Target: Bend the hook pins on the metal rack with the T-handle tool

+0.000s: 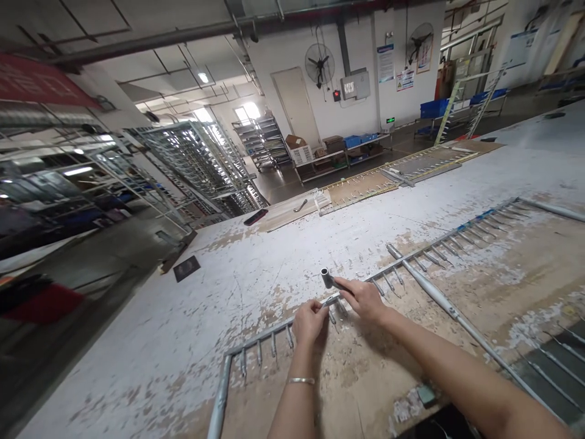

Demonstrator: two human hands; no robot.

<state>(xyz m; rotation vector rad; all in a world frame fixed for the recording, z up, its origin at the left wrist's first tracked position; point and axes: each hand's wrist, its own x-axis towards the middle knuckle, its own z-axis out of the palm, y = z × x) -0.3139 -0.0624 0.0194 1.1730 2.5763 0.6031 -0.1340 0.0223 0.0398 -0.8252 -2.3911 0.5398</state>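
Note:
A long metal rack frame (269, 332) with rows of short hooks (259, 352) along its bar lies across the worktable. My left hand (309, 320) is closed in a pinch at this bar, and whatever sits between its fingertips is hidden. Just to the right, my right hand (363, 299) grips the dark handle of a hammer (326, 278) with a hollow, tube-shaped metal head. That head is raised slightly above the bar, apart from it, its open end facing up. Blue marks (475, 221) show on the far right part of the bar.
The worktable (183, 323) has flaking white paint. On it lie a dark flat plate (187, 268), a phone-like object (256, 217), a wrench (300, 205) and a yellow-edged hook frame (361, 186). A small green block (426, 396) lies near the front edge. Loaded racks (196, 158) stand beyond.

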